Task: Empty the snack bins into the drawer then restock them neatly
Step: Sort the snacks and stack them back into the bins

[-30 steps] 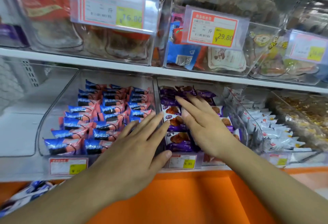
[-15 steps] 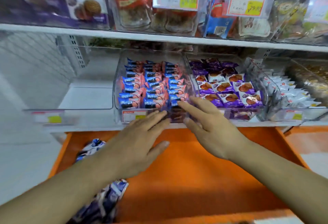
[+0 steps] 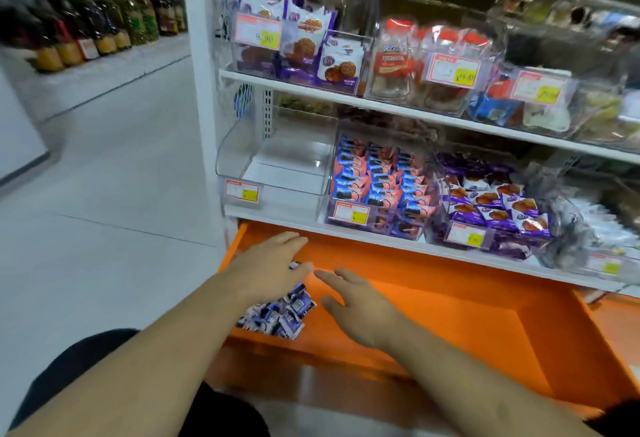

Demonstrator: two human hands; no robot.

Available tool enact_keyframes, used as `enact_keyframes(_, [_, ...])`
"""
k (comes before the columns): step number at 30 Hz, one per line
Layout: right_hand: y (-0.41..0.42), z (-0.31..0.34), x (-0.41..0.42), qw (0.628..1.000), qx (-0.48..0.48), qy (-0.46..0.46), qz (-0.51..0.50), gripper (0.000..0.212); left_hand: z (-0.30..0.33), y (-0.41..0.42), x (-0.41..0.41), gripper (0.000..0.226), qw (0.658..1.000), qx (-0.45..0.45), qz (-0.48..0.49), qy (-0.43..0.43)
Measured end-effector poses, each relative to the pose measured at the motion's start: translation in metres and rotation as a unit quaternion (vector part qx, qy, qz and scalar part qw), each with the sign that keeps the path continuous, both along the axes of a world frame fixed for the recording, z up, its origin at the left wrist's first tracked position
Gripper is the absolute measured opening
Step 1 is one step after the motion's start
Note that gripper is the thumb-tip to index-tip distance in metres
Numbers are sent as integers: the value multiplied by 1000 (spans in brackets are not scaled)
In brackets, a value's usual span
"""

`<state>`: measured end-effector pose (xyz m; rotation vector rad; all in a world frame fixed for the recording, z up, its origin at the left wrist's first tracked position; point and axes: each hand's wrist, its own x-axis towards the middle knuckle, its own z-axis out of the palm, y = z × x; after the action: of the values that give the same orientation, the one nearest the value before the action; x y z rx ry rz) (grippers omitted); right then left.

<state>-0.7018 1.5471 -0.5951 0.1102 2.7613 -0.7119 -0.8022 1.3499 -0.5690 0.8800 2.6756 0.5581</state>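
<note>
An orange drawer [image 3: 450, 301] stands pulled out under the lowest shelf. A heap of blue-and-white snack packets [image 3: 277, 315] lies in its left end. My left hand [image 3: 266, 267] hovers flat over that heap, fingers apart, holding nothing. My right hand [image 3: 360, 305] is just to its right, also spread and holding nothing. Above, an empty clear bin [image 3: 277, 163] sits at the shelf's left. Beside it are a bin of blue-and-pink packets [image 3: 377, 180] and a bin of purple biscuit packets [image 3: 491, 201].
A clear bin of white packets [image 3: 602, 225] stands further right. The upper shelf [image 3: 346, 94] carries bins of larger snack bags with price tags. A white upright post [image 3: 201, 90] borders the shelf; grey aisle floor [image 3: 104, 194] and bottle shelves lie left.
Both hands have drawn back from the purple and blue bins down over the drawer. The view has swung left and pulled away, bringing the empty bin and the aisle into sight.
</note>
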Motion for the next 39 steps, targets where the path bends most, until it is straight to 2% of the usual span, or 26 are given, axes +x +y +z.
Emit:
enact_keyframes(3, [-3,-3,2,1000,-5,-6,10,57,-2,-8,16,67,1000,-4,6,-20])
enact_keyframes(5, [-2,-12,1,1000,-11,-5,19,59,-6,-17,17,69,998,-43,16,-38])
enact_keyframes(7, [5,-27,-1,1000,-18,-12,23,62,-7,-18,7,75,995,-85,22,-38])
enact_keyframes(11, [22,-60,-19,998,-45,-41,26,70,-25,-7,-29,78,993,-111,38,-26])
enact_keyframes(17, [27,-142,-107,994,-51,-93,36,79,-130,-1,-97,98,982,-138,56,-114])
enact_keyframes(20, [17,-185,-150,991,-66,-108,38,84,-185,2,-130,101,979,-145,82,-119])
enact_keyframes(22, [8,-213,-169,991,-41,-118,56,82,-212,4,-144,98,976,-143,113,-117])
enact_keyframes(25, [-1,-250,-178,992,15,-108,69,74,-236,8,-149,71,980,-109,138,-98])
enact_keyframes(27, [0,-264,-175,994,22,-100,37,72,-239,10,-147,57,981,-77,158,-79])
enact_keyframes(30, [7,-260,-168,996,-20,-84,-3,65,-234,10,-144,49,985,-37,162,-52])
enact_keyframes(32, [15,-247,-165,994,-69,-70,-44,46,-225,12,-142,43,987,-20,153,-47])
enact_keyframes(34, [22,-223,-160,984,-130,-72,-99,31,-215,16,-140,41,987,6,148,-60])
enact_keyframes(36, [29,-194,-151,970,-178,-89,-142,33,-199,23,-136,42,984,59,146,-85])
enact_keyframes(39, [37,-143,-135,949,-236,-104,-182,20,-161,33,-124,38,977,124,114,-130])
